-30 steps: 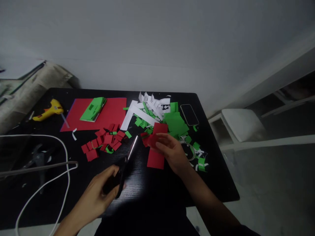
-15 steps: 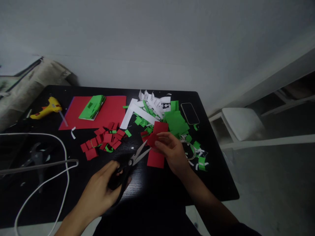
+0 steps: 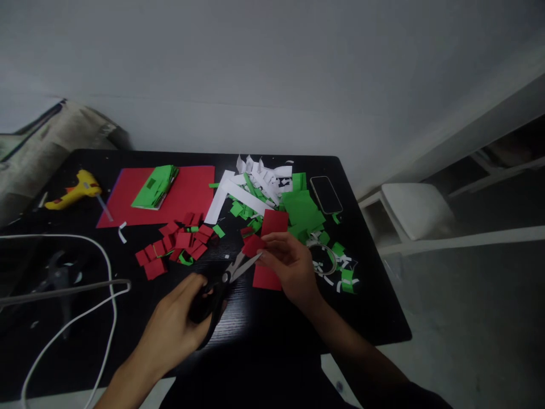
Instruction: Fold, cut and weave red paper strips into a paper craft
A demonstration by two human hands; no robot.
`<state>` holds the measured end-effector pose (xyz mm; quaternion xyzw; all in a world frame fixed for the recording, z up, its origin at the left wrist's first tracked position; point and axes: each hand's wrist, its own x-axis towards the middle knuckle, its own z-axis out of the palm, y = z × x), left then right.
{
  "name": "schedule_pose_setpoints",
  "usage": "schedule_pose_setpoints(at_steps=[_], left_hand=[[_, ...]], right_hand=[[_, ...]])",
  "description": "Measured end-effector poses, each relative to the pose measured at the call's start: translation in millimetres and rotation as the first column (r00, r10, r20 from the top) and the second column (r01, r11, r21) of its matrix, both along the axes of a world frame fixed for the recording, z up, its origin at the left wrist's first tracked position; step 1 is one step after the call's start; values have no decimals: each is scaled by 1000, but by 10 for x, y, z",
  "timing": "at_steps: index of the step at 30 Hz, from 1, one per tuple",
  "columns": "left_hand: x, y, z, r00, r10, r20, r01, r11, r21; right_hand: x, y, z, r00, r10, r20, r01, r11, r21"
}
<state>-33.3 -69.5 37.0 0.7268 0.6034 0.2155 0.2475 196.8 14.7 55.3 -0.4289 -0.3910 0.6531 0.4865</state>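
My left hand point(image 3: 181, 318) is closed round the black handles of a pair of scissors point(image 3: 226, 277), whose blades stand slightly apart and point up to the right. Between thumb and fingers, my right hand point(image 3: 293, 267) pinches a small red paper piece point(image 3: 252, 246) at the blade tips. Beneath that hand lies a longer red paper strip point(image 3: 267, 277) on the black table. Left of the blades, small red paper pieces point(image 3: 183, 240) lie in a loose pile with bits of green among them.
Behind my hands lie white paper scraps point(image 3: 255, 190) and green paper point(image 3: 303, 210). A phone point(image 3: 326, 195) and a ring-shaped roll point(image 3: 321, 260) are on the right. At left are a yellow glue gun point(image 3: 76, 190), a red sheet point(image 3: 191, 196), a green paper bundle point(image 3: 155, 186) and a white cable point(image 3: 111, 272).
The scissor blades have closed a little, and the small red piece in my right hand has come down to the blade tips. The whole view has shifted slightly.
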Motion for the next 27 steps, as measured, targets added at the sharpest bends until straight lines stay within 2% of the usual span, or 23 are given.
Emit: schedule_pose_setpoints(at_steps=[5,20,27], left_hand=[[-28,-7,-1,1000,9,-9,-8,999,38],[-36,-10,-11,998,-14,-64,20,995,101],[-58,5,-42,994,-34,-104,49,989,141]], right_hand=[[5,-13,0,998,-56,7,55,996,64],[20,-54,30,999,2,-48,2,997,80],[24,-62,-57,1000,12,-24,-8,986,165]])
